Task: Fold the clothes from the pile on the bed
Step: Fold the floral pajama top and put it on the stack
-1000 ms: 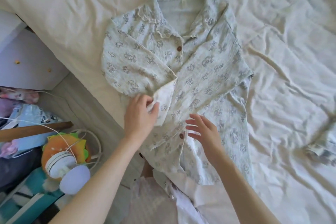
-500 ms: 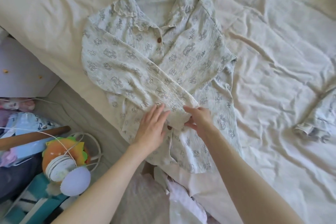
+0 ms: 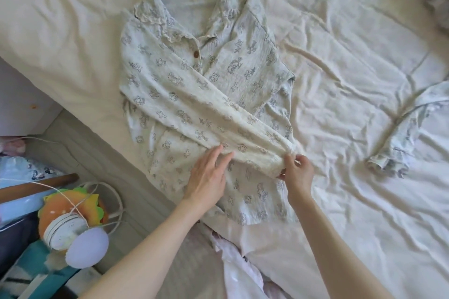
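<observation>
R hand (image 3: 297, 172) fingers pinch shirt (image 3: 243, 60) cuff; L hand (image 3: 209, 175) flat; garment (image 3: 398, 138) nearby.

Bare forearms, sleeveless, no jewellery

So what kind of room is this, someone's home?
Most likely a bedroom at home. A patterned pyjama shirt lies spread on a bed covered by a rumpled cream sheet, more clothes lie on it to the right, and a soft toy sits among clutter on the floor beside it.
</observation>
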The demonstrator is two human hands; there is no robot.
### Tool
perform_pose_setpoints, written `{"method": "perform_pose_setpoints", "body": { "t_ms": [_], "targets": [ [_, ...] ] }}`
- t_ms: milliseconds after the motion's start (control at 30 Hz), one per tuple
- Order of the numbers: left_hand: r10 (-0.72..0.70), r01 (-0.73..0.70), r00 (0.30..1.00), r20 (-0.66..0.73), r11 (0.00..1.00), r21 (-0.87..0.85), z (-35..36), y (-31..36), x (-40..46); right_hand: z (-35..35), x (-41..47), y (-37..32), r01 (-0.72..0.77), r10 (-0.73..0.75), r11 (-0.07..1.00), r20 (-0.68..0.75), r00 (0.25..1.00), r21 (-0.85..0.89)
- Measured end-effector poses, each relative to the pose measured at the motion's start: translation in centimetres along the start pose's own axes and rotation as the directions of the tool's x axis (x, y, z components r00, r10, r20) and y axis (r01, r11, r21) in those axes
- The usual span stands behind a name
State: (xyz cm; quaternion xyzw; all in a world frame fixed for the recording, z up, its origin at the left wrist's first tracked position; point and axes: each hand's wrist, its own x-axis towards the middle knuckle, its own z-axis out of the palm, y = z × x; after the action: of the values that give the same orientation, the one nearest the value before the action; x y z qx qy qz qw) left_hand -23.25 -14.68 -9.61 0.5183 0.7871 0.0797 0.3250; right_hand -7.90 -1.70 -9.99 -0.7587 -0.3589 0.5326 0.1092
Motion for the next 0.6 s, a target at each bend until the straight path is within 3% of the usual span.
{"method": "perform_pose_setpoints", "body": {
  "t_ms": [100,200,333,467,600],
  "targets": [
    [-0.106,0.088,0.993,-0.056,0.962,-0.26,-1.0,-1.1,0.0,0.6,1.4,0.0,-0.077,0.067,0.987,-0.068,0.995,-0.142],
    [-0.309,0.222,0.94,-0.146,0.877,-0.426,-2.6,-3.6,-0.2,1.4,1.3,-1.1,0.072,-0.114,0.925,-0.09,0.989,-0.372],
    [-0.552,0.385,0.812,-0.19,0.751,-0.536,-4.7,-8.2,-0.2,3.8,-0.1,-3.1,0.385,-0.431,0.611,0.117,0.895,-0.692],
    [-0.685,0.48,0.695,-0.217,0.668,-0.569,-7.0,-12.9,0.8,8.9,-1.3,-6.5,0.634,-0.543,0.352,0.402,0.738,-0.688],
    [-0.72,0.571,0.621,-0.31,0.687,-0.45,-9.5,-16.2,3.0,16.0,-2.4,-11.5,0.798,-0.555,0.267,0.591,0.585,-0.54]
  ]
}}
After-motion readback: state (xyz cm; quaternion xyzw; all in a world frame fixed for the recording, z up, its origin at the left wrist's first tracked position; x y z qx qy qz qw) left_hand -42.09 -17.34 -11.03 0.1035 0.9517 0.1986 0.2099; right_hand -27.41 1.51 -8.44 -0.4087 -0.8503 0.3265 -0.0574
